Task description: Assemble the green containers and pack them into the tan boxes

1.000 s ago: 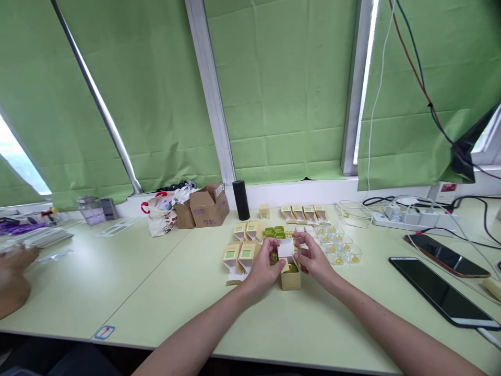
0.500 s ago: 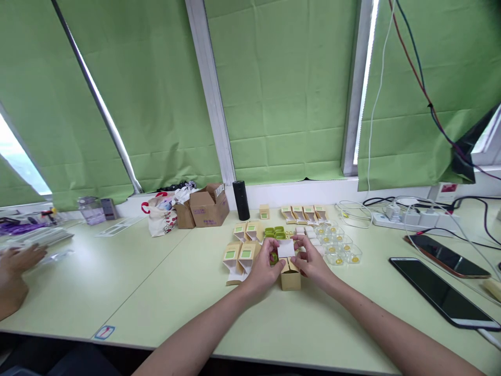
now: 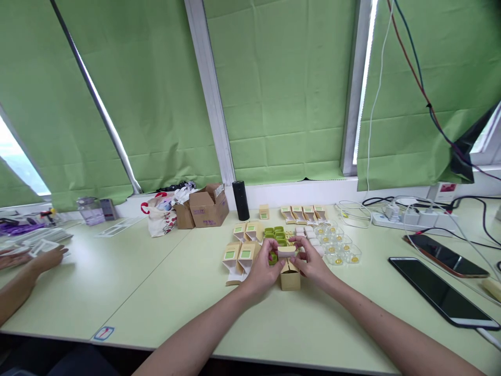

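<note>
A small tan cardboard box (image 3: 290, 282) stands on the table between my hands, its top flap bent over and partly raised. My left hand (image 3: 263, 265) grips the flap's left edge and the box's left side with thumb and fingers. On the other side, my right hand (image 3: 312, 259) pinches the flap's right edge. Just left of my left hand stand several tan boxes (image 3: 246, 254) with green labels and open flaps. Beyond my fingers lie green square containers (image 3: 279, 230), white pieces (image 3: 310, 233) and clear cups with yellow centres (image 3: 335, 248). The box's inside is hidden.
Several small boxes (image 3: 309, 213) line the back, near a black cylinder (image 3: 240, 200). A cardboard carton (image 3: 210, 208) and a white bag (image 3: 160, 219) stand left. Two phones (image 3: 442, 290) (image 3: 446, 255) and a power strip (image 3: 410, 222) lie right. A co-worker's hands (image 3: 49, 259) hold white pieces.
The box's flap has tipped down and its end is now folded, with my hands at nearly the same place. At left, the co-worker's hands have moved and now hold a white frame-like piece.
</note>
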`<control>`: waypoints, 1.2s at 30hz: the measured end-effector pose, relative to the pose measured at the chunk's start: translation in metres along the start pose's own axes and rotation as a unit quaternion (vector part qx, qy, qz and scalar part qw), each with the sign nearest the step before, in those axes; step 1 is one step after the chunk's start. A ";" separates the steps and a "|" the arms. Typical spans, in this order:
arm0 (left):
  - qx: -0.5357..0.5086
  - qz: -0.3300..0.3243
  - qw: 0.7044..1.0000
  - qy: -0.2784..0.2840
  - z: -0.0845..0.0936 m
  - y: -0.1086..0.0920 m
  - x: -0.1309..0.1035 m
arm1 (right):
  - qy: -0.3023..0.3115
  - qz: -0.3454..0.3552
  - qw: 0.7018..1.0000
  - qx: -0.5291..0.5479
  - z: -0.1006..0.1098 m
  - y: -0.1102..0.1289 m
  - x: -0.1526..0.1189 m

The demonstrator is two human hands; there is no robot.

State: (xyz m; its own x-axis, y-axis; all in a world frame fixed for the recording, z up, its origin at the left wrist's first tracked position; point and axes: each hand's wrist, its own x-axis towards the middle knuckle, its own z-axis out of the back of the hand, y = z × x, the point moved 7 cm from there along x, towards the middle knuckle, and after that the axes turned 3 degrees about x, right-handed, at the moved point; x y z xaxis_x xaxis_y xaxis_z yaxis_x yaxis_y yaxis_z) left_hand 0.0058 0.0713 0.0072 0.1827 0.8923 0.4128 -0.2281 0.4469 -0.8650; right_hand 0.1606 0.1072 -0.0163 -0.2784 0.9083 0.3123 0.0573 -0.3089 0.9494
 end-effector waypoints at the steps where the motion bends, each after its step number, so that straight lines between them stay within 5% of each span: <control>1: 0.010 -0.002 1.000 0.002 0.000 -0.001 0.000 | 0.000 0.000 1.000 0.000 0.000 0.000 0.000; 10: 0.009 0.010 1.000 0.017 -0.003 -0.006 -0.001 | 0.006 0.042 0.999 -0.010 0.002 0.008 -0.001; 21: 0.041 -0.016 0.999 0.013 0.000 -0.008 0.000 | 0.037 0.284 0.947 -0.146 0.003 0.061 -0.025; 27: 0.112 -0.128 0.985 0.019 0.008 -0.029 -0.002 | 0.041 0.327 0.921 -0.205 0.001 0.063 -0.029; 36: 0.270 -0.299 0.915 0.017 0.014 -0.057 -0.014 | 0.056 0.366 0.899 -0.235 0.000 0.065 -0.033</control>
State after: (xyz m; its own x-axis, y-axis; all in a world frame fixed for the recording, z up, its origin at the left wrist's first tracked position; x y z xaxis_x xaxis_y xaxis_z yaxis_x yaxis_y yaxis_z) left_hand 0.0028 0.0348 0.0545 0.4579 0.4788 0.7491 -0.5147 0.8298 -0.2157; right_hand 0.1735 0.0570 0.0350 -0.4270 0.3880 0.8167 -0.1403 -0.9207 0.3641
